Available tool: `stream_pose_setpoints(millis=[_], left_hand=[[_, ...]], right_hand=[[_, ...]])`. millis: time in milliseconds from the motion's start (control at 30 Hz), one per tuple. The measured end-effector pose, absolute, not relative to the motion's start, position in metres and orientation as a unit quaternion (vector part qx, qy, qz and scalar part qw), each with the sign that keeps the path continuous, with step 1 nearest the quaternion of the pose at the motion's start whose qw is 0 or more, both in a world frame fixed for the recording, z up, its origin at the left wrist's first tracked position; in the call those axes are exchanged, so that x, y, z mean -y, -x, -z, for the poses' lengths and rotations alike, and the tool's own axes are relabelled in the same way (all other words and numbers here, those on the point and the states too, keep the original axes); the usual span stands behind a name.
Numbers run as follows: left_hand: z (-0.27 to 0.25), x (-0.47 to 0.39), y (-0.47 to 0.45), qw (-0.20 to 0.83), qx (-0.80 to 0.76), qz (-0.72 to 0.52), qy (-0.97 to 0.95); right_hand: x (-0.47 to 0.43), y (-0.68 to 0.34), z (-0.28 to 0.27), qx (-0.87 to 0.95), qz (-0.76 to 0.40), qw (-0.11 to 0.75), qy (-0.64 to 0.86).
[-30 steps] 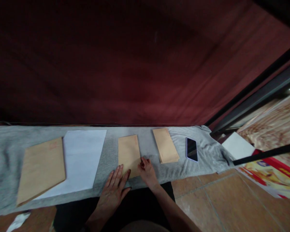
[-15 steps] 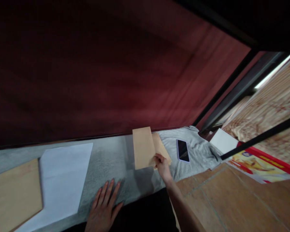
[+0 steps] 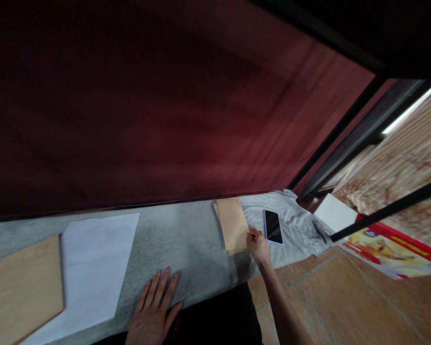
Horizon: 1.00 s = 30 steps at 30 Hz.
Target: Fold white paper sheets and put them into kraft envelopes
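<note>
My right hand point(image 3: 258, 244) pinches the right edge of a brown paper sheet point(image 3: 233, 225), low down near its corner. The sheet lies over another brown paper piece point(image 3: 216, 214), whose left edge peeks out from under it. Fingers spread and flat, my left hand point(image 3: 154, 306) rests on the grey cloth point(image 3: 168, 239) and holds nothing. To its left lie a large white sheet point(image 3: 100, 268) and, partly over that, a bigger brown paper piece point(image 3: 25, 292). A phone point(image 3: 273, 226) with a pale purple case lies just right of my right hand.
A dark red panel point(image 3: 201, 120) rises along the back of the cloth. On the right are a black metal bar point(image 3: 388, 208), a white box-like piece point(image 3: 335, 212) and a red and yellow printed package point(image 3: 391, 249) above the tiled floor point(image 3: 362, 297).
My right hand has moved right and brought the raised brown paper sheet over onto the other brown piece. My left hand stays in the same place.
</note>
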State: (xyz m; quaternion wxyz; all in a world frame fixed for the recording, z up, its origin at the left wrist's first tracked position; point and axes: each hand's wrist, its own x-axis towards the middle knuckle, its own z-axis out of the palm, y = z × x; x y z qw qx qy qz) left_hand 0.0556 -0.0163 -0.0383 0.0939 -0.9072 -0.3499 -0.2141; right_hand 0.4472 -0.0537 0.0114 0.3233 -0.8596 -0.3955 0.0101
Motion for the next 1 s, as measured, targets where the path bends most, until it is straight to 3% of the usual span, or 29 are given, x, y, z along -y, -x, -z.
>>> stream_pose_setpoints(millis=[200,367,467,700,900,1000], left_hand=[[0.027,0.015,-0.048,0.082,0.374,0.240,0.892],[0.017,-0.007,-0.029,0.111,0.577,0.258,0.767],[0.020,-0.024,-0.013,0.131,0.662,0.203,0.709],[0.014,-0.039,-0.005,0.113,0.678,0.046,0.725],[0.004,-0.042,0.001,0.099,0.653,0.039,0.750],[0.003,-0.041,0.002,0.098,0.647,0.085,0.752]], right_hand=[[0.060,-0.439,-0.008,0.451,0.053,0.353,0.818],[0.052,-0.382,0.013,0.584,0.014,0.382,0.716],[0.048,-0.338,0.030,0.644,0.000,0.364,0.673],[0.051,-0.311,0.041,0.667,0.010,0.284,0.689],[0.052,-0.311,0.041,0.663,-0.009,0.313,0.680],[0.049,-0.319,0.033,0.625,-0.054,0.384,0.677]])
